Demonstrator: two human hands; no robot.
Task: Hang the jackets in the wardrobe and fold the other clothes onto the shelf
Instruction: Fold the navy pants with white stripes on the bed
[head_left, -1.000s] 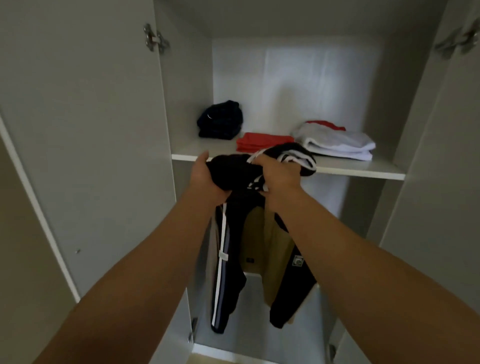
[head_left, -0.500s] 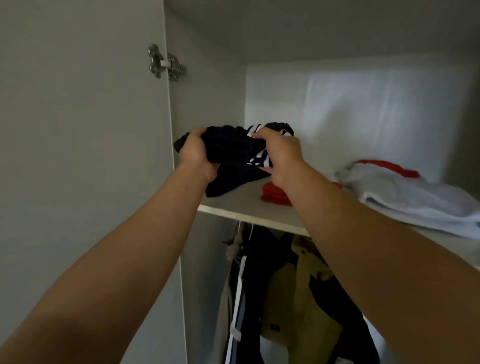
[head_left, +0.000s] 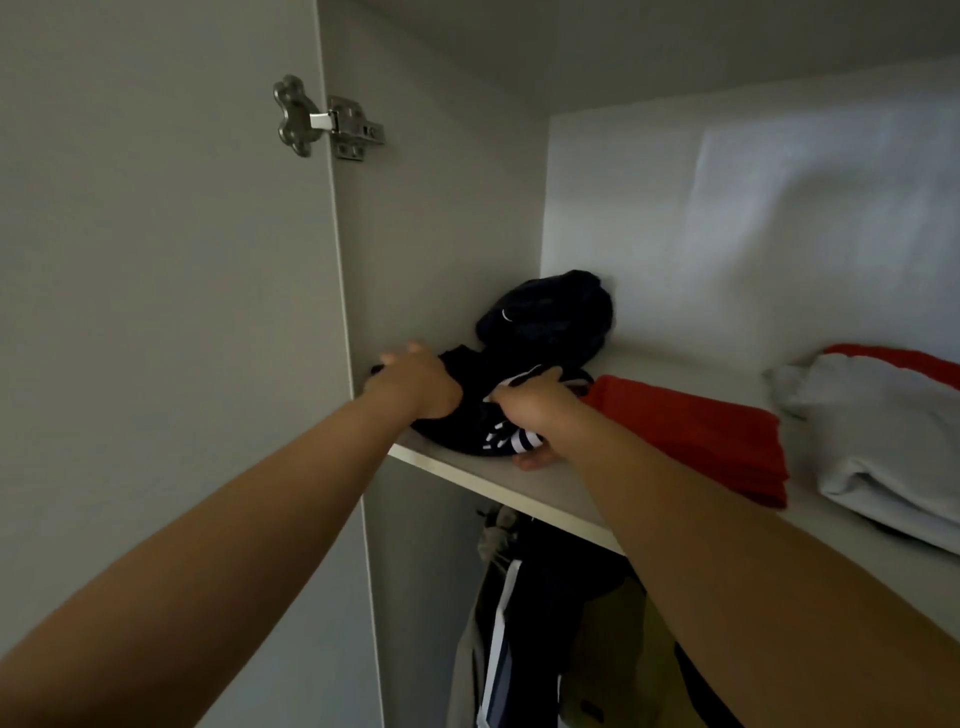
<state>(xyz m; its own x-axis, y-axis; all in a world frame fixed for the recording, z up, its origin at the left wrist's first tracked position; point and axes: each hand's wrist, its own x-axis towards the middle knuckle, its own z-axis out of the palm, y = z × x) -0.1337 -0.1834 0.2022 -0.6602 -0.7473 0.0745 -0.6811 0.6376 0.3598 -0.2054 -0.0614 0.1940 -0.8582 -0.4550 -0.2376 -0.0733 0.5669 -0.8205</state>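
On the shelf (head_left: 519, 486), the striped black garment (head_left: 470, 428) now rests.

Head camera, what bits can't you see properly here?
- Black striped garment: head view, left hand and right hand cover its middle; fold unclear.
- Hanging jackets: head view, shelf hides their tops.
- Pale folded pile: head view, cut off by right edge.
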